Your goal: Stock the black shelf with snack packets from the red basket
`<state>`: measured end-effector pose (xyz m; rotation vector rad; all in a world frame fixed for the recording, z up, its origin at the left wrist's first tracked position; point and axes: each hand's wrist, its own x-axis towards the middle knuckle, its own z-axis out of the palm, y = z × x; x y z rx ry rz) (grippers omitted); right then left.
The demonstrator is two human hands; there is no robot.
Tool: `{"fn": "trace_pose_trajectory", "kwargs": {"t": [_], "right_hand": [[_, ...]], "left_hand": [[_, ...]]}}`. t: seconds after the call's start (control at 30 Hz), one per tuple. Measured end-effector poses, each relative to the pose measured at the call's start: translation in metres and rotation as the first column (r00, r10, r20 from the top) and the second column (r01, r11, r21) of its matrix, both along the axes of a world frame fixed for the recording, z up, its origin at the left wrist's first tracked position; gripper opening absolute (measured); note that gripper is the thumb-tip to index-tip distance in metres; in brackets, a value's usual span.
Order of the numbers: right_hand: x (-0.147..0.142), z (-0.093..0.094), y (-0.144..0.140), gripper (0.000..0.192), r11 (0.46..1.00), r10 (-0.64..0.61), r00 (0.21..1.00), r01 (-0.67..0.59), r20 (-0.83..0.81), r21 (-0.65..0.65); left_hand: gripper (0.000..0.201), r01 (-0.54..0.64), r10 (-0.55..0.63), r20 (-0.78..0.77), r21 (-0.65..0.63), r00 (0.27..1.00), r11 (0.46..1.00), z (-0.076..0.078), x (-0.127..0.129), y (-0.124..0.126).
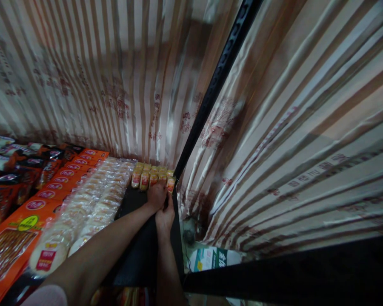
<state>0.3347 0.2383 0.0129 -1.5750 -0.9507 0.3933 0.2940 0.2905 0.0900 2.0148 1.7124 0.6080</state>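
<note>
1. Left hand (156, 196) rests fingers-down on the row of small yellow-red snack packs (151, 175) at the back of the black shelf (137, 255); grip can't be told.
2. Right hand (165, 216) sits just behind it, touching; fingers hidden, can't tell if closed.
3. Step looks like lining up packs at the rear wall, by the black post (210, 93). Next move needs a clean pinch on one pack w/o toppling neighbours.
4. Writing: orange packs (47, 193) carry red oval logos, unreadable; clear-wrapped buns (92, 204) beside; box (210, 258) below, print too blurred.
</note>
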Motion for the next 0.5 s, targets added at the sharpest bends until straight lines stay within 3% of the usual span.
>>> {"fn": "trace_pose_trajectory", "kwargs": {"t": [0.2,0.37,0.5], "right_hand": [[0.0005,0.004,-0.002,0.054,1.0,0.007,0.998,-0.007,-0.063,-0.009],[0.0036,0.0021,0.003,0.05,0.998,-0.034,0.955,0.048,-0.294,0.042],[0.0039,0.0027,0.0049,0.047,0.99,-0.048,0.866,0.108,-0.497,0.093]], "left_hand": [[0.025,0.051,-0.049,-0.129,0.014,0.99,0.999,0.0084,-0.0002,-0.0044],[0.022,0.336,-0.327,-0.113,0.069,0.938,0.939,0.0098,-0.0039,-0.0072],[0.024,0.453,-0.451,-0.044,0.106,0.891,0.885,0.0091,-0.0045,-0.0101]]}}
